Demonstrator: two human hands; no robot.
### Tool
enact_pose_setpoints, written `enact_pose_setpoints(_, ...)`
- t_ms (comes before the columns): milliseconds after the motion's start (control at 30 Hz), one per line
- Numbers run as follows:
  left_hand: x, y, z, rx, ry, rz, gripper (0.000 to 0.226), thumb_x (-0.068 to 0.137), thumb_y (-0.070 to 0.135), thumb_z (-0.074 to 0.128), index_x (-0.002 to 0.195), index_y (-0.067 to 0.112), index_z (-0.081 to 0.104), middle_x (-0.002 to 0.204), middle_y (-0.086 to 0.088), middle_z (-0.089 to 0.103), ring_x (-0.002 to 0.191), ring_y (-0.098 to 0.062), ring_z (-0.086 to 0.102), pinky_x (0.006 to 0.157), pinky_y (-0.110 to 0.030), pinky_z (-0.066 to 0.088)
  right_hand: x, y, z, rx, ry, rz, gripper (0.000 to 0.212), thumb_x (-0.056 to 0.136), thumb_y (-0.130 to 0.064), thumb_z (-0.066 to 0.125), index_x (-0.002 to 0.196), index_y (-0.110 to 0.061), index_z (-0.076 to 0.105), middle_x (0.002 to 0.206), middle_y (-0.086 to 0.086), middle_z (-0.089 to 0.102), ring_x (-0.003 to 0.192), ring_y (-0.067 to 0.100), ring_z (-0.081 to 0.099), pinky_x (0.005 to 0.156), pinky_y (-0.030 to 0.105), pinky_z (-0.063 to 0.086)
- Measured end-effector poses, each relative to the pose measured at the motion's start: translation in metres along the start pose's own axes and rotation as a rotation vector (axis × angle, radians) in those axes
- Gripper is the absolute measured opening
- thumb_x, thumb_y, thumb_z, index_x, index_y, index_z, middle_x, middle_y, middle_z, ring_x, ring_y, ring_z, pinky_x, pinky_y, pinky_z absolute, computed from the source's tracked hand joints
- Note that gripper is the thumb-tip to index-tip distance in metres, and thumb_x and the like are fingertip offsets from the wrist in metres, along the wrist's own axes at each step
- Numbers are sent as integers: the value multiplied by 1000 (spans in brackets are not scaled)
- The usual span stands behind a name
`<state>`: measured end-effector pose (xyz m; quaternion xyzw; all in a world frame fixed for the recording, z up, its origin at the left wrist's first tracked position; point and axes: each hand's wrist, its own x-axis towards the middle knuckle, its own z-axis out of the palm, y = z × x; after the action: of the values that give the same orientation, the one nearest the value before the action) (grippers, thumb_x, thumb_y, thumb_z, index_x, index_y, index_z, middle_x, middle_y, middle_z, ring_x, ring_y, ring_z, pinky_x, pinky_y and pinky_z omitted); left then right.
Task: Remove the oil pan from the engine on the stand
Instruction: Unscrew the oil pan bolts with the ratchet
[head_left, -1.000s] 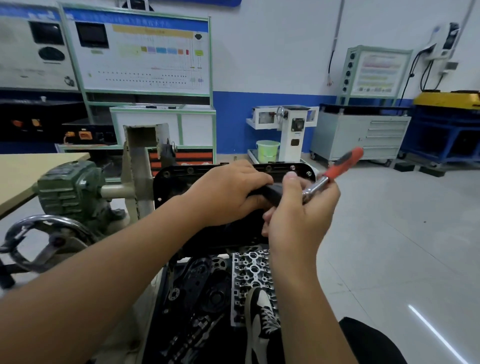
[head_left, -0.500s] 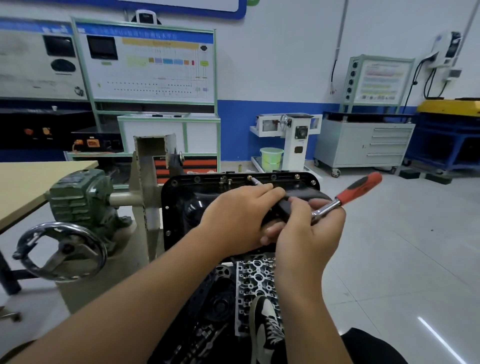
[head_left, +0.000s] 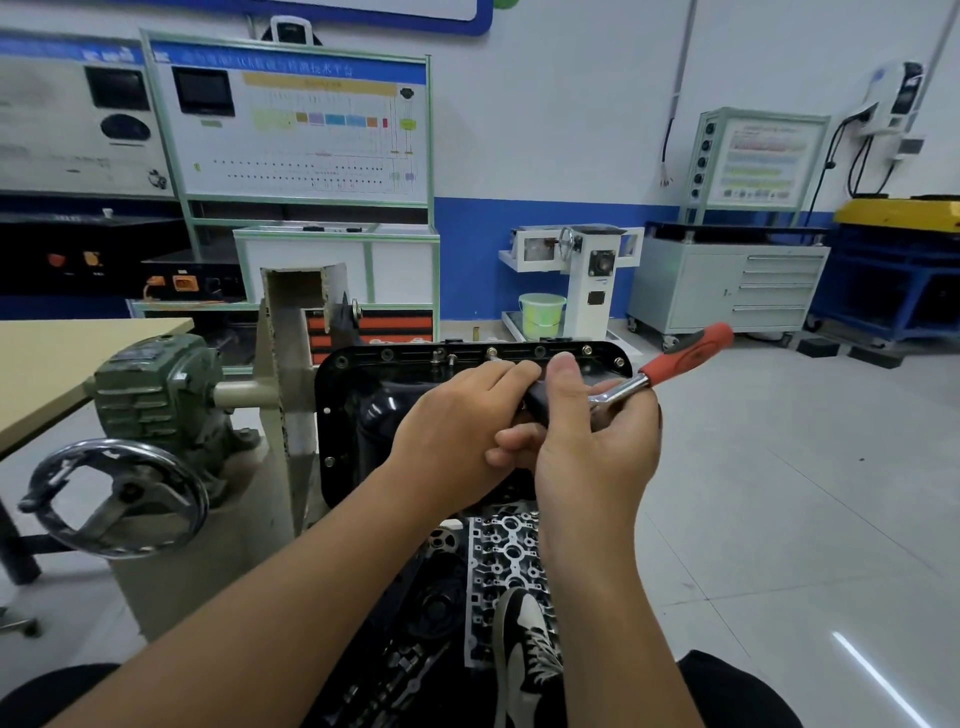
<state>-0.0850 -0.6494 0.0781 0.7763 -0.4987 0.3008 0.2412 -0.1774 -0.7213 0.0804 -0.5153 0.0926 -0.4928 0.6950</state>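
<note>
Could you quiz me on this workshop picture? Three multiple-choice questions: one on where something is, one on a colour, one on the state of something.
1. Where is the handwheel relative to the oil pan?
A. To its left
B. To its right
C. On top of it

2. What colour is the ratchet grip?
A. Green
B. Red-orange
C. Yellow

3. What is the right hand doing?
A. Hanging free
B. Pressing flat on the floor
C. Gripping the ratchet

Answers:
1. A, the wheel sits at the picture's left edge, by the green gearbox.
2. B, the grip sticking out to the right is red-orange.
3. C, its fingers curl round the metal shank, beside the left hand.
</note>
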Motion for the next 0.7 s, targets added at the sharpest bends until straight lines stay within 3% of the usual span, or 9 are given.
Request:
enact_pose_setpoints(133,5,1,0,14,-30,-60,54,88,18,62,141,12,56,129,-5,66,116,-28,63,89,-45,55,8,1,-5,191,-27,125,26,102,-38,58,100,-13,54,74,4,73,48,24,66,46,33,56)
enact_pose_setpoints(233,6,1,1,10,-48,-64,54,88,16,61,142,14,56,130,-2,66,116,-24,62,91,-42,54,11,2,-10,154,-35,117,24,106,-33,56,103,-9,56,76,9,72,52,23,67,49,34,57)
enact_pose_setpoints(367,7,-1,2,-18,-50,-76,49,91,19,62,140,21,55,121,7,66,104,-17,61,80,-29,48,4,5,-9,17,-20,4,41,105,-39,56,131,-7,56,73,-3,72,58,24,72,54,35,60)
enact_pose_setpoints(500,5,1,3,0,-31,-89,45,93,18,62,138,18,56,113,6,68,96,-18,59,71,-26,42,0,5,-8,-76,-28,-61,62,98,-50,55,143,-7,52,68,-9,72,58,23,72,66,50,64)
enact_pose_setpoints(600,3,3,4,-1,-23,-90,43,94,17,62,136,16,58,110,4,69,95,-19,60,72,-29,46,1,6,-9,-101,-18,-77,46,105,-40,55,139,-9,55,66,-8,71,58,24,71,68,52,63)
enact_pose_setpoints(700,3,4,4,10,-6,-84,42,93,17,65,134,15,59,108,3,69,92,-20,61,68,-24,37,1,8,-9,-77,-17,-78,32,106,-34,56,128,-12,59,71,-7,74,57,23,71,63,48,63)
